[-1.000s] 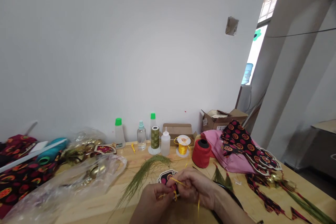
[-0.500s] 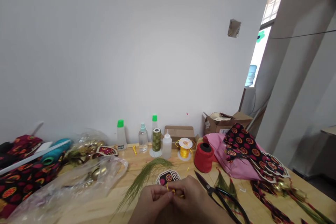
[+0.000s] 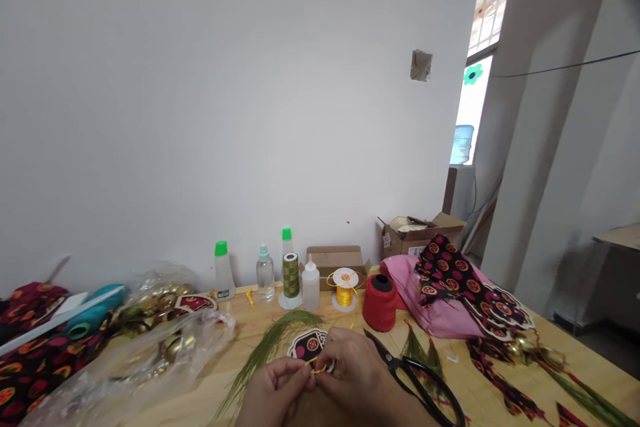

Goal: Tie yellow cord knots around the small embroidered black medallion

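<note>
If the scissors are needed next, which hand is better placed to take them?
Probably the right hand: the black scissors lie just to its right, while the left hand is farther away. Both appear to pinch the yellow cord, so the right would first let go.

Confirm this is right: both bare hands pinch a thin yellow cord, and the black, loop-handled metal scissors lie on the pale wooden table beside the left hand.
Wrong side: the black, loop-handled metal scissors lie on the pale wooden table beside the right hand, as the head view shows. Both bare hands do pinch a thin yellow cord.
</note>
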